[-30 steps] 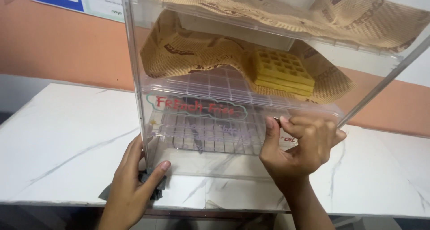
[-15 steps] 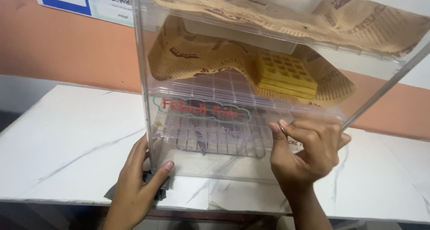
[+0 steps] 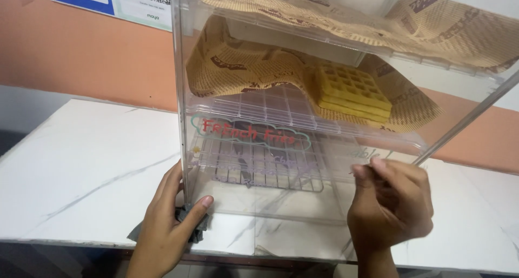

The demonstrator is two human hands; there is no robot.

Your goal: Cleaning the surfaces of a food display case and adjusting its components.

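We are looking at a brightly and evenly lit scene; the light is falling softly from above, and shadows are staying faint. The white marble tabletop [image 3: 81,170] is glowing pale without burning out. The clear display case [image 3: 259,202] is catching mild reflections, and a thin bright streak is running along its right edge. A soft shadow is lying under the left hand [image 3: 167,224]. The right hand [image 3: 392,202] is showing slight motion blur at the fingers. We are seeing the waffle [image 3: 351,91] fairly sharp through the plastic, and straight lines are leaning a little near the edges.

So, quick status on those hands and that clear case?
Left hand pressing grey cloth at clear display case corner. Right hand on its front. Waffles inside.
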